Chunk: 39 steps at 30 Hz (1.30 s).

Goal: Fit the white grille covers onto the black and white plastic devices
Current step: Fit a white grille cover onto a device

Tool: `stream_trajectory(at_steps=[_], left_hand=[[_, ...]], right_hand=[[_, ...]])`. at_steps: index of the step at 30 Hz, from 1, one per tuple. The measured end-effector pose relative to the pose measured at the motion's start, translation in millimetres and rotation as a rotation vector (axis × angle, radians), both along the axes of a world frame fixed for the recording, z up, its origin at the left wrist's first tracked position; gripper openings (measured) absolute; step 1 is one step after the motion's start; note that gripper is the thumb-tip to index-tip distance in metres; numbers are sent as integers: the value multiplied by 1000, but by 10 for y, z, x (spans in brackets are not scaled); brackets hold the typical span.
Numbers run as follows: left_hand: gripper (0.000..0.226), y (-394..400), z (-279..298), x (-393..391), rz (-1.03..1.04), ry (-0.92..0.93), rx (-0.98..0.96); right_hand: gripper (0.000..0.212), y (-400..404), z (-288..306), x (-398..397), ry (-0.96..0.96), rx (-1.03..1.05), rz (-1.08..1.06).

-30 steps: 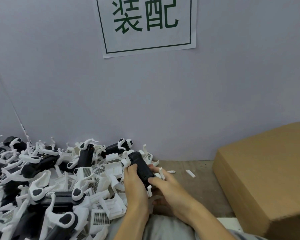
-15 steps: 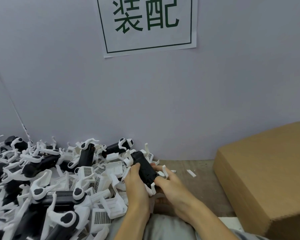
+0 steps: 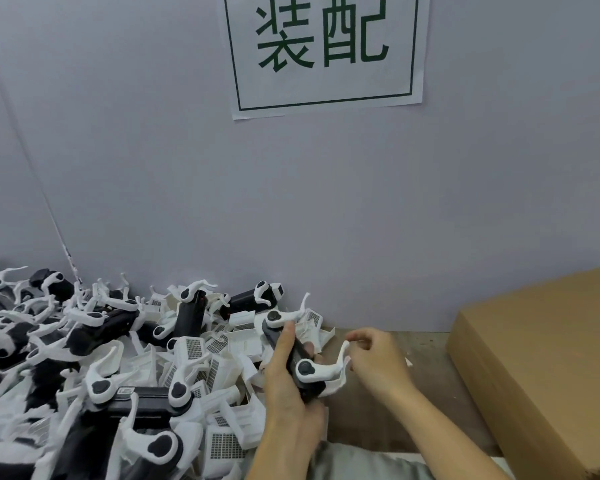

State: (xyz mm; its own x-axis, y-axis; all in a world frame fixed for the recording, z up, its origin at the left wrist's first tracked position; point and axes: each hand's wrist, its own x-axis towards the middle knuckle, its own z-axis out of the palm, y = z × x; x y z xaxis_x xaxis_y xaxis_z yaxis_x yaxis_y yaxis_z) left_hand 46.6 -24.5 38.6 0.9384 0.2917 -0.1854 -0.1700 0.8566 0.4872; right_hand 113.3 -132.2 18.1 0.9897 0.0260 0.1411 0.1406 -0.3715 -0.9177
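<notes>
My left hand point(image 3: 284, 379) grips a black device with white curved arms point(image 3: 300, 367), holding it over the right edge of the pile. The thumb lies along the device's black body. My right hand point(image 3: 378, 362) is just right of the device, with its fingertips pinching the tip of one white arm. A white grille piece sits under the device's near end, partly hidden by it. Loose white grille covers point(image 3: 193, 348) lie in the heap to the left.
A large heap of black and white devices point(image 3: 97, 334) and grille covers fills the left of the wooden table point(image 3: 426, 344). A closed cardboard box point(image 3: 548, 358) stands at the right. A grey wall with a paper sign point(image 3: 323, 50) is close behind.
My right hand came off the device's body and moved right, now pinching a white arm's tip. The device has turned so its white arm joints face up.
</notes>
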Motion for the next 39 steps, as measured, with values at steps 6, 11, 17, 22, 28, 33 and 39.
stream_trajectory(at_steps=[6, 11, 17, 22, 28, 33, 39], left_hand=[[18, 115, -7, 26, 56, -55, -197], [33, 151, -5, 47, 47, -66, -149], [19, 115, -45, 89, -92, 51, 29], [24, 19, -147, 98, -45, 197, 555], [28, -153, -211, 102, 16, 96, 1068], [36, -173, -239, 184, -6, 87, 939], [35, -176, -258, 178, 26, 56, 864]], right_hand=[[35, 325, 12, 290, -7, -353, 90], [19, 478, -94, 385, -64, -416, 44], [18, 236, 27, 324, -53, -79, -237], [7, -174, 78, -2, -17, 206, -332], [22, -170, 178, -420, -423, -303, -294], [27, -63, 182, -486, -601, -295, 61], [12, -56, 100, -457, -663, -197, 163]])
